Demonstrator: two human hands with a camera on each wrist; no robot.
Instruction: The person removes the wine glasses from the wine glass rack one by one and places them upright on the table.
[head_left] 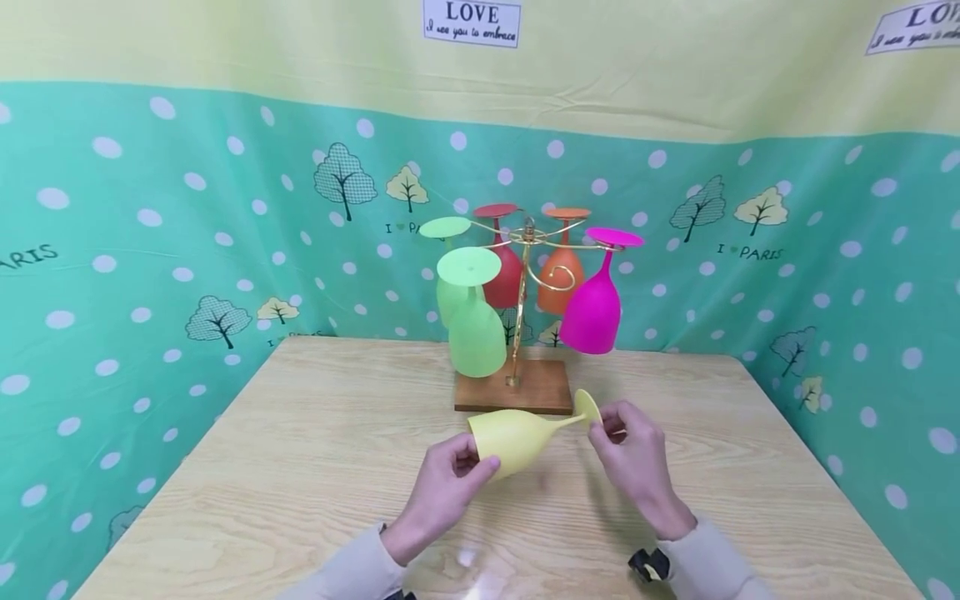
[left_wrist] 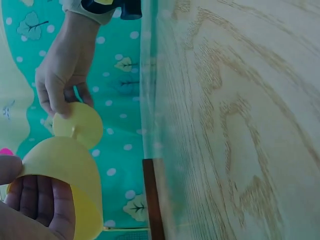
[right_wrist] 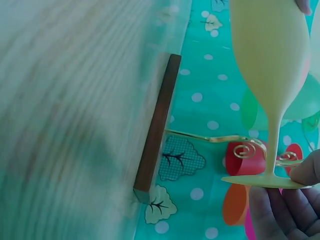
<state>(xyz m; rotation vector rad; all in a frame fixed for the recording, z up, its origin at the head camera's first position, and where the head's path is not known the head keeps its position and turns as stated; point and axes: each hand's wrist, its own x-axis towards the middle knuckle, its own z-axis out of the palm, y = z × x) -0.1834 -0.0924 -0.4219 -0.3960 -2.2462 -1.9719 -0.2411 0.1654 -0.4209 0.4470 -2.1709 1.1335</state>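
Note:
A yellow wine glass [head_left: 514, 440] is held on its side above the table, its mouth to the left and its foot to the right. At the rim of the bowl, my left hand [head_left: 450, 483] grips with the thumb outside and the fingers reaching inside, as the left wrist view shows. My right hand [head_left: 634, 457] pinches the round foot between thumb and fingers; the right wrist view shows the stem [right_wrist: 273, 140] free of the hand. Just behind stands a gold wire glass rack [head_left: 521, 308] on a brown wooden base [head_left: 551, 387].
Upside down on the rack hang two green glasses, the nearer green glass [head_left: 477, 337] at front left, a red glass [head_left: 504, 279], an orange glass [head_left: 561, 283] and a magenta glass [head_left: 592, 312]. The wooden table [head_left: 337, 433] meets a dotted teal curtain [head_left: 247, 183] behind.

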